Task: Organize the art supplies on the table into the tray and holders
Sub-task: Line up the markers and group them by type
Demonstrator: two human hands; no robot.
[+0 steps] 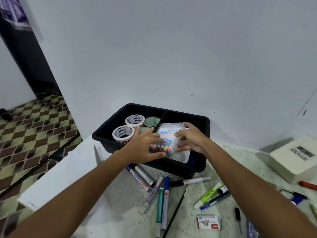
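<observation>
A black divided tray [204, 122] stands at the table's far edge by the wall. Both hands hold a clear plastic case of coloured pens [169, 137] over its right compartment. My left hand [145, 145] grips the case's left and near side. The case's right side is held by my right hand [192, 138]. In the left compartment sit two white tape rolls [123, 133] and two greenish round lids [151, 121]. Several markers and pens [161, 194] lie loose on the table in front of the tray.
A green highlighter [207, 194] and dark pens lie to the right. A small staple box [208, 222] rests near the front. A white box with a barcode [296, 153] stands at the right edge, a red tool [307, 185] beside it. The table's left edge drops to a checkered floor.
</observation>
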